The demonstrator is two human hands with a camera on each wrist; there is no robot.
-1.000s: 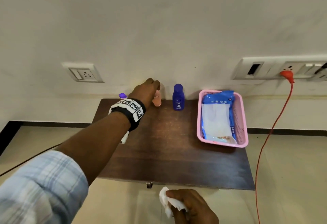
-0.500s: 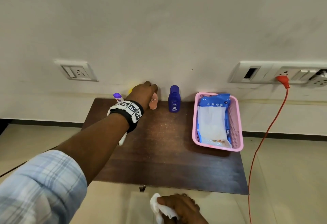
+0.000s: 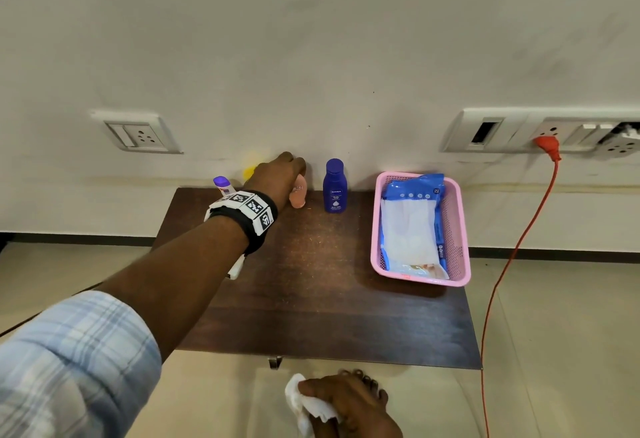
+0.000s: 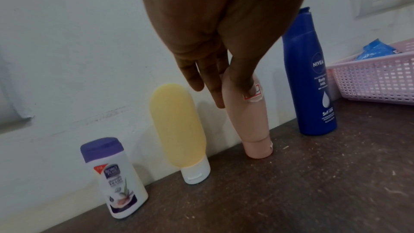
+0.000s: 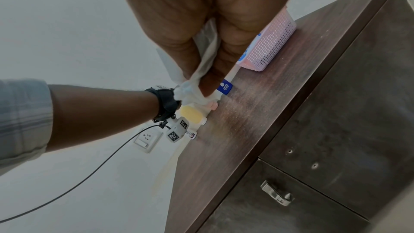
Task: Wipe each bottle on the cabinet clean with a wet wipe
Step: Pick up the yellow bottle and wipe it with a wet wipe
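Observation:
Four bottles stand in a row against the wall on the dark wooden cabinet (image 3: 311, 299): a white bottle with a purple cap (image 3: 223, 185) (image 4: 116, 180), a yellow tube (image 3: 250, 171) (image 4: 179, 125), a pink tube (image 3: 298, 197) (image 4: 251, 121) and a blue Nivea bottle (image 3: 335, 188) (image 4: 313, 81). My left hand (image 3: 280, 178) (image 4: 233, 93) pinches the upper end of the pink tube, which rests cap-down and leans slightly. Below the cabinet's front edge, my right hand (image 3: 346, 399) (image 5: 201, 77) grips a crumpled white wet wipe (image 3: 304, 406) (image 5: 197, 84).
A pink basket (image 3: 460, 229) holding a blue pack of wipes (image 3: 412, 223) sits on the right side of the cabinet. An orange cord (image 3: 512, 254) hangs from a wall socket past the right edge. A drawer handle (image 5: 277, 194) juts from the cabinet front.
The head view has shifted a little. My left hand has stayed on the pink tube. My right hand with the wipe has drifted slightly left below the front edge.

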